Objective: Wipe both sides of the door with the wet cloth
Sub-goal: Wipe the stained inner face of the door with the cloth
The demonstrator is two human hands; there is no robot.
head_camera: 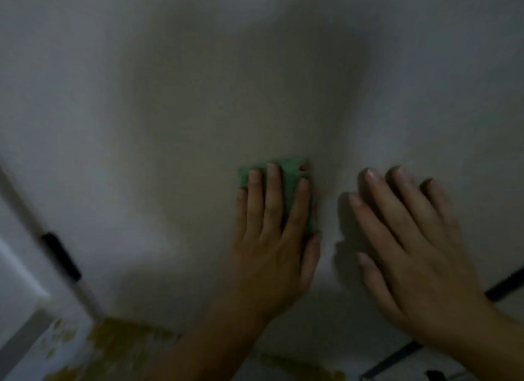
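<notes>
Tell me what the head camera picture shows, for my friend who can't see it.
The left hand presses a green cloth flat against a pale door with straight fingers. The right hand lies flat on the door just beside it, holding nothing. The picture is dim and a bit blurry.

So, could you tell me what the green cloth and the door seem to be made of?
Green cloth: soft woven or microfibre fabric, matte, folded flat under the left hand; blur hides the weave. Door: smooth, pale painted or laminated panel, satin-matte; no grain shows.
</notes>
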